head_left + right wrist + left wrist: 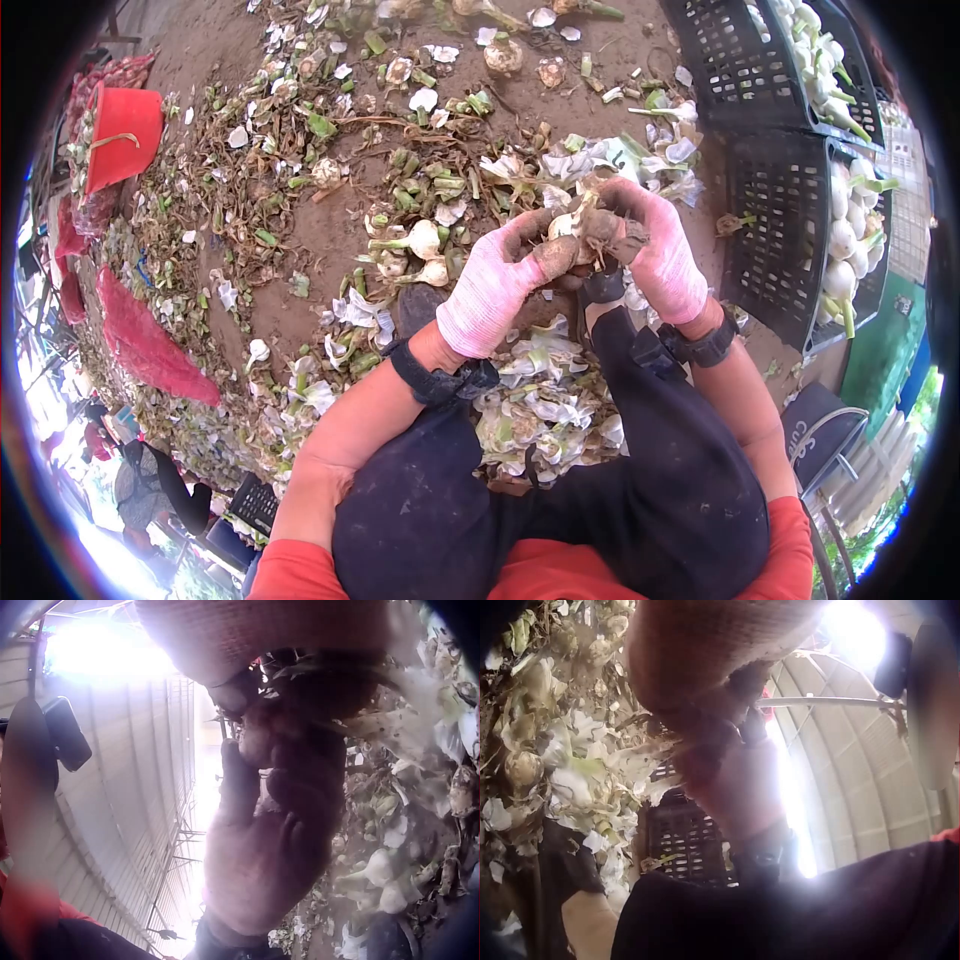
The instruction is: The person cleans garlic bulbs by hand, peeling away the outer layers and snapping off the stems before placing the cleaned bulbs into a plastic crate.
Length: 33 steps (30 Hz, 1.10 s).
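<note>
While the person sits over littered ground in the head view, the left hand and the right hand, both in pink gloves with soiled fingers, grip a garlic bulb between them, above the gap between the knees. Cleaned bulbs lie on the ground just beside the left hand, and a heap of skins lies between the legs. Two black crates holding white garlic stand to the right; a red bucket is far to the left. From the left wrist, the gloves are dark and close, pale skins reach out beside them, and a crate shows behind; the bulb is hard to make out. From the right wrist, the fingers bunch together in shadow, with white bulbs on the ground beyond.
</note>
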Each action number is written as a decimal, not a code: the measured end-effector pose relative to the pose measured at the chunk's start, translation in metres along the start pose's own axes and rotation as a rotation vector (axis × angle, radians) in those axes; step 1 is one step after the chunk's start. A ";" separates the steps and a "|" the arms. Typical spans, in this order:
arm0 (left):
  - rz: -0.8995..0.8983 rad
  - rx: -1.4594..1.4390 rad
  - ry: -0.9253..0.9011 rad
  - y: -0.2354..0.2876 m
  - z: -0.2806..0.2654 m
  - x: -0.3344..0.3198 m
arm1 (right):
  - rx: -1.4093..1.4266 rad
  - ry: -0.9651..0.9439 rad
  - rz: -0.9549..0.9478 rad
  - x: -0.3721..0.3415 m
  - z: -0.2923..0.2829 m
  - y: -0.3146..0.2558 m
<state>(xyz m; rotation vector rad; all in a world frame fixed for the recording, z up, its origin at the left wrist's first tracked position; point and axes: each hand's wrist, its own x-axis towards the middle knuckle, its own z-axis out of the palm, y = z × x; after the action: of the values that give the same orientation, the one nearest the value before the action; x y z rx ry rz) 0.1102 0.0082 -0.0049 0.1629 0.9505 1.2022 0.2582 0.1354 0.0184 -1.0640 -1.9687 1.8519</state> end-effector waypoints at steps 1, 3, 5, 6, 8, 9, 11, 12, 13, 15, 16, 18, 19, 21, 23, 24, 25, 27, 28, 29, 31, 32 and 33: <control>0.000 -0.001 0.000 -0.001 0.000 0.001 | -0.042 0.000 -0.037 0.000 0.000 0.000; 0.051 0.039 0.028 -0.002 0.000 0.002 | -0.005 -0.020 0.039 0.000 0.000 -0.004; 0.049 0.115 0.014 0.001 0.002 0.002 | 0.033 -0.039 0.117 0.000 0.000 -0.004; 0.050 0.192 0.001 0.002 0.002 0.001 | -0.078 -0.043 0.072 0.003 -0.002 0.000; 0.033 0.127 -0.014 0.002 0.000 -0.002 | -0.188 -0.047 0.028 0.003 -0.003 0.001; 0.016 0.062 -0.028 0.003 -0.001 -0.003 | -0.166 -0.055 0.033 0.002 -0.003 -0.001; -0.051 0.009 -0.042 0.007 -0.003 -0.007 | -0.146 -0.066 0.037 0.002 -0.004 -0.003; -0.118 -0.043 -0.059 0.009 -0.004 -0.008 | -0.160 -0.081 0.010 0.002 -0.005 -0.002; -0.118 -0.044 -0.058 0.006 -0.008 -0.008 | -0.173 -0.096 -0.017 0.002 -0.006 -0.002; 0.244 0.636 -0.192 -0.002 -0.018 -0.006 | -0.176 -0.103 -0.035 0.000 -0.009 -0.001; 0.244 0.636 -0.192 -0.004 -0.019 -0.005 | -0.179 -0.108 -0.055 0.000 -0.010 -0.001; 0.209 0.461 -0.212 -0.002 -0.016 -0.004 | -0.205 -0.126 -0.051 0.000 -0.012 -0.006; 0.209 0.461 -0.211 0.001 -0.012 -0.004 | -0.232 -0.144 -0.047 0.000 -0.012 -0.007; -0.153 -0.140 -0.122 0.007 -0.002 -0.007 | -0.214 -0.141 -0.051 -0.001 -0.012 -0.007; -0.164 -0.213 -0.112 0.000 -0.003 -0.005 | -0.195 -0.138 -0.054 -0.002 -0.011 -0.007; -0.174 -0.285 -0.105 -0.004 -0.004 -0.004 | -0.187 -0.134 -0.054 -0.002 -0.012 -0.008; -0.174 -0.285 -0.104 -0.008 -0.006 -0.003 | -0.180 -0.131 -0.053 -0.002 -0.012 -0.008; -0.212 -0.409 -0.174 -0.014 -0.009 -0.001 | -0.141 -0.138 0.001 -0.003 -0.011 -0.008; -0.211 -0.408 -0.174 -0.014 -0.010 -0.001 | -0.103 -0.145 0.056 -0.003 -0.011 -0.007; -0.288 -0.570 -0.262 -0.013 -0.012 0.000 | -0.102 -0.145 0.055 -0.003 -0.011 -0.007; -0.365 -0.733 -0.352 -0.006 -0.008 0.000 | -0.091 -0.141 0.076 -0.004 -0.008 -0.005; -0.370 -0.668 -0.300 0.000 -0.004 0.000 | -0.091 -0.141 0.076 -0.004 -0.007 -0.005; -0.376 -0.603 -0.248 0.004 -0.001 0.000 | -0.042 -0.122 0.123 -0.003 -0.006 -0.005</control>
<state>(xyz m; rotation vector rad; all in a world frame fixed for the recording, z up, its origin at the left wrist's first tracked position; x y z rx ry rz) 0.1062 0.0093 -0.0028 -0.3296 0.3513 1.0382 0.2620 0.1380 0.0251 -1.1327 -2.0606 1.9915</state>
